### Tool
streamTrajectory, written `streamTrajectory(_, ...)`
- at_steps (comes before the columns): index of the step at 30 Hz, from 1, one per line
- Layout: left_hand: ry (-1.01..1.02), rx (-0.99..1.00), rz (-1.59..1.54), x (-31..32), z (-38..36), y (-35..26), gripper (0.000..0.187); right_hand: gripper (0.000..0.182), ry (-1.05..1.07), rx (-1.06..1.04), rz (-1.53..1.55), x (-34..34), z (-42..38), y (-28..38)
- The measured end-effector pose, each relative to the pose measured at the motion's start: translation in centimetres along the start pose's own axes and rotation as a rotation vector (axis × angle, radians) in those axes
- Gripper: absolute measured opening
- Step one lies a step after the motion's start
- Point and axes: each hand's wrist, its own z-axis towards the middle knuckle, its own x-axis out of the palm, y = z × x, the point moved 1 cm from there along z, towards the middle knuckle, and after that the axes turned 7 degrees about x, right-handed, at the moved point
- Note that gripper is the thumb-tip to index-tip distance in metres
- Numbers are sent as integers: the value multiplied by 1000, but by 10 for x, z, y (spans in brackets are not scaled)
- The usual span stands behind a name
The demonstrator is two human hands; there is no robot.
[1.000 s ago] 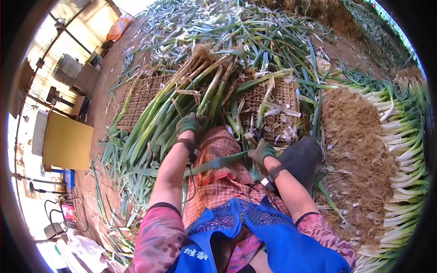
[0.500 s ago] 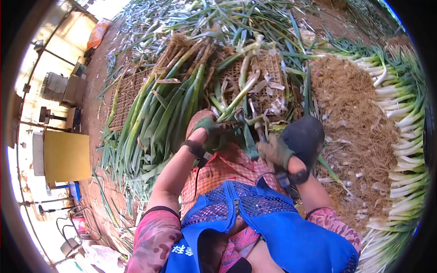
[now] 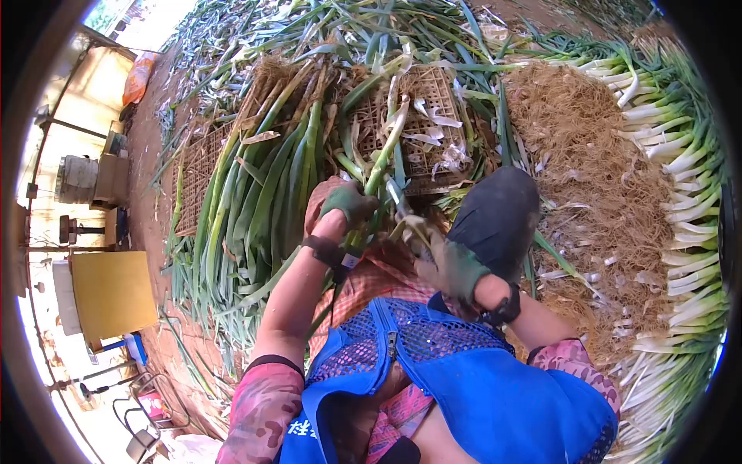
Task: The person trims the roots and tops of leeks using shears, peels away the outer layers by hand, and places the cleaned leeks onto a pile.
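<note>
My left hand (image 3: 349, 204), in a green and brown work glove, is closed around a thick green onion (image 3: 388, 155). Its pale end points away from me, and its leaves hang toward my lap. My right hand (image 3: 454, 263), in a matching glove, is closed just to the right of the stalk. A yellowish-green leaf strip (image 3: 416, 230) shows at its fingers, which are partly hidden. Left of my left hand lies a bundle of untrimmed green onions (image 3: 267, 178), with brown roots at the far end.
A tan plastic crate (image 3: 429, 100) with peeled scraps on it lies ahead. Cut roots (image 3: 595, 193) are heaped to the right, beside a long row of cleaned green onions (image 3: 692, 209). Loose leaves (image 3: 325, 23) cover the ground ahead. My dark-covered knee (image 3: 502, 216) is beside my right hand.
The held stalk is more upright, with its pale end farther forward. My left hand has moved slightly up, and my right hand has drawn down and left, toward my lap. The view has shifted slightly.
</note>
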Motion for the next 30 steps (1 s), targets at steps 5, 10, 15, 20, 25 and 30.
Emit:
streamTrajectory(5,-79,39,-252,33,7,6,44,62,-127,54,-27,14,23,-14)
streamTrajectory(10,-41,-8,-419,39,12,11,41,60,-32,106,46,17,26,-11)
streamTrajectory(15,41,-23,-428,30,4,8,40,56,-162,150,21,21,94,-23)
streamTrajectory(20,74,-54,-496,27,5,19,39,62,-31,75,10,8,57,2)
streamTrajectory(25,36,17,-591,55,25,48,39,56,-73,95,-41,11,54,1)
streamTrajectory(30,34,38,-521,58,16,47,41,58,-157,227,-17,-14,148,1)
